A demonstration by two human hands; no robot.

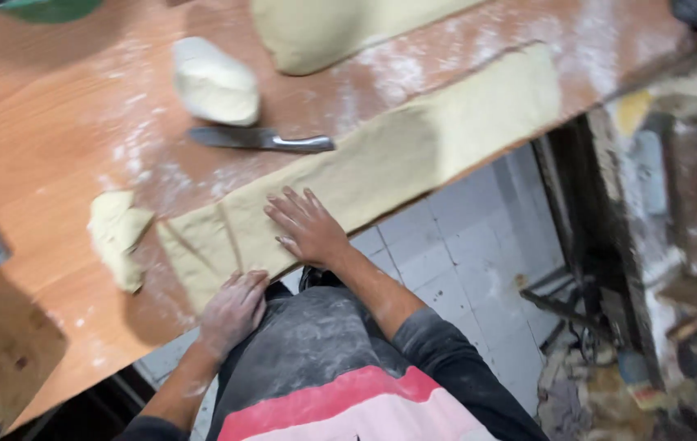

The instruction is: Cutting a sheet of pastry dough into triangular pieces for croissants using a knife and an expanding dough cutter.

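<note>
**Long dough strip pressed flat at the table edge**

Nearest, at 6 o'clock, the left hand (233,310) is laid open on the cut end of the dough strip (381,167). Just beyond, the right hand (308,229) is spread flat on it, gripping nothing. The strip runs toward 2 o'clock. A cut dough piece (118,233) lies at 9 o'clock. Farther off, a knife (263,140) and a dough lump (216,82) rest. Portioning seems underway; picking up the knife would likely be called for.
</note>
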